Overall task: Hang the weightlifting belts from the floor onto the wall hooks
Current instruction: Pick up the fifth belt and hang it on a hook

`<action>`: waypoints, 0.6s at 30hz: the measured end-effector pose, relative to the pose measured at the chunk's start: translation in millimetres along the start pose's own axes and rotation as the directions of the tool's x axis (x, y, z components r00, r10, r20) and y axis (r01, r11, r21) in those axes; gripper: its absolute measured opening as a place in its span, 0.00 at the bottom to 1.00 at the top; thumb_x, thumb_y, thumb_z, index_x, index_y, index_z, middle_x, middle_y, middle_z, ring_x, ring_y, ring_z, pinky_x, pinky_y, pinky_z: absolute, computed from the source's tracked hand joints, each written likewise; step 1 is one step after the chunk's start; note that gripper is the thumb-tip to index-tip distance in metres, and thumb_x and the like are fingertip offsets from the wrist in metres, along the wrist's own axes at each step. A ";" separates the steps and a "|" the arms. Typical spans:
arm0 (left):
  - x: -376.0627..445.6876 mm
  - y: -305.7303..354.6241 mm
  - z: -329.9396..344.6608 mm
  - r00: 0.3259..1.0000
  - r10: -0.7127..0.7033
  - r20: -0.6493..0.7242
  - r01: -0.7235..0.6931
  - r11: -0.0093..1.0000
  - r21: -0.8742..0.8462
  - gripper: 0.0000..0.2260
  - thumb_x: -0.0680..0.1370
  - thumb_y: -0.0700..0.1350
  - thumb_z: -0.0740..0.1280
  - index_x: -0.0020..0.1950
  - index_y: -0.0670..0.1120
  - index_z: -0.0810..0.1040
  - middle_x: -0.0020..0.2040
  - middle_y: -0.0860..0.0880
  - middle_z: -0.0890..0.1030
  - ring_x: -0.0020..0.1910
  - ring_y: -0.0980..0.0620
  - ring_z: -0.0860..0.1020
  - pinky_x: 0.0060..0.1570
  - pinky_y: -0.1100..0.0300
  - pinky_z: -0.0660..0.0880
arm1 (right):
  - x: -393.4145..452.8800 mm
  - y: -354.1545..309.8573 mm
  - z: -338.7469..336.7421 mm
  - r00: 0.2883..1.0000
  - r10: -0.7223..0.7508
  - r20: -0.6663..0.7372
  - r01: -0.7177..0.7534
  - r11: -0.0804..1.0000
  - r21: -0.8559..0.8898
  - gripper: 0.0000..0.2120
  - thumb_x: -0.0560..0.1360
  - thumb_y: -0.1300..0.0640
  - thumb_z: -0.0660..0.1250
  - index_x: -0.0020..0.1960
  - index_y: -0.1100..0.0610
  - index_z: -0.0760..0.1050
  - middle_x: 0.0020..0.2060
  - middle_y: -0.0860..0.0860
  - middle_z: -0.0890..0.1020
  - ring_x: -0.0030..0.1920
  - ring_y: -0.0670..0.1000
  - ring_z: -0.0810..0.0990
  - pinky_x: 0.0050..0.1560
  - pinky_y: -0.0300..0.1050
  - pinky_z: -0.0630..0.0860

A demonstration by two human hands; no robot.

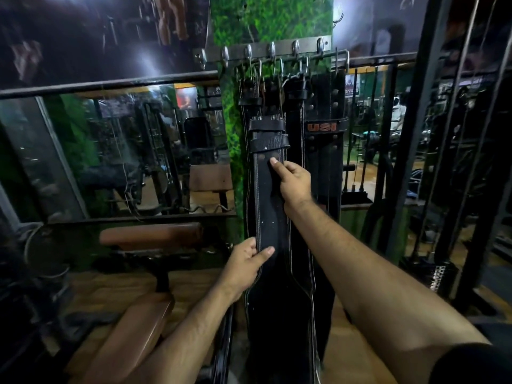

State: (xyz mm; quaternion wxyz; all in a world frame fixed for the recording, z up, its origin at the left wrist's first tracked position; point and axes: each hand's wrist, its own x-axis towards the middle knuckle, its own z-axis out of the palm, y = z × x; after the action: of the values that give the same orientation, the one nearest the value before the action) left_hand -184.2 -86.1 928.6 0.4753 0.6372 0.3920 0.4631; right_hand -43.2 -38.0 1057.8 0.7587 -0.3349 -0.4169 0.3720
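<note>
Several black leather weightlifting belts hang side by side from a metal hook rail (273, 49) on the green wall. The front black belt (267, 200) with white stitching hangs by its buckle at the left of the row. My left hand (245, 263) grips its left edge low down, thumb across the front. My right hand (293, 180) holds its right edge higher up, forefinger pressed on the belt face. A belt marked USI (322, 127) hangs to the right, behind my right forearm.
A brown padded bench (151, 235) stands at the left, with another brown pad (130, 336) near my left arm. Mirrors (124, 151) line the wall on both sides. A black machine frame (415, 128) rises at the right. The floor is wooden.
</note>
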 end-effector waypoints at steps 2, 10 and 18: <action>-3.3 1.6 6.3 1.000 0.029 -0.007 -0.029 0.999 -0.013 0.11 0.79 0.37 0.69 0.60 0.35 0.77 0.57 0.40 0.84 0.56 0.47 0.82 0.61 0.53 0.78 | 2.9 2.8 -4.4 1.000 -0.013 -0.027 0.012 1.000 -0.015 0.15 0.77 0.59 0.73 0.46 0.73 0.79 0.39 0.60 0.80 0.40 0.55 0.79 0.41 0.46 0.77; 1.3 -17.3 6.9 0.999 0.019 0.046 -0.019 1.000 0.003 0.16 0.78 0.40 0.70 0.59 0.29 0.73 0.51 0.40 0.82 0.51 0.45 0.80 0.55 0.51 0.77 | 3.3 19.9 -14.2 0.999 0.030 -0.027 -0.029 0.999 0.021 0.07 0.78 0.61 0.72 0.42 0.62 0.81 0.34 0.55 0.84 0.33 0.48 0.82 0.37 0.42 0.81; 39.4 35.9 -34.7 0.968 -0.062 0.241 0.012 0.979 0.204 0.21 0.75 0.26 0.60 0.58 0.48 0.81 0.51 0.52 0.86 0.44 0.58 0.80 0.46 0.61 0.74 | 6.6 12.8 -12.5 0.988 0.013 0.156 -0.020 0.999 0.047 0.13 0.81 0.58 0.68 0.37 0.56 0.79 0.34 0.52 0.84 0.33 0.48 0.81 0.34 0.40 0.78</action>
State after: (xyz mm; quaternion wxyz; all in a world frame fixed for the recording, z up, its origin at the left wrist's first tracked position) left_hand -205.0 -49.3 976.1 0.4621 0.7270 0.3865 0.3296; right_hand -33.4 -28.6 1044.4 0.7287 -0.2900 -0.4628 0.4131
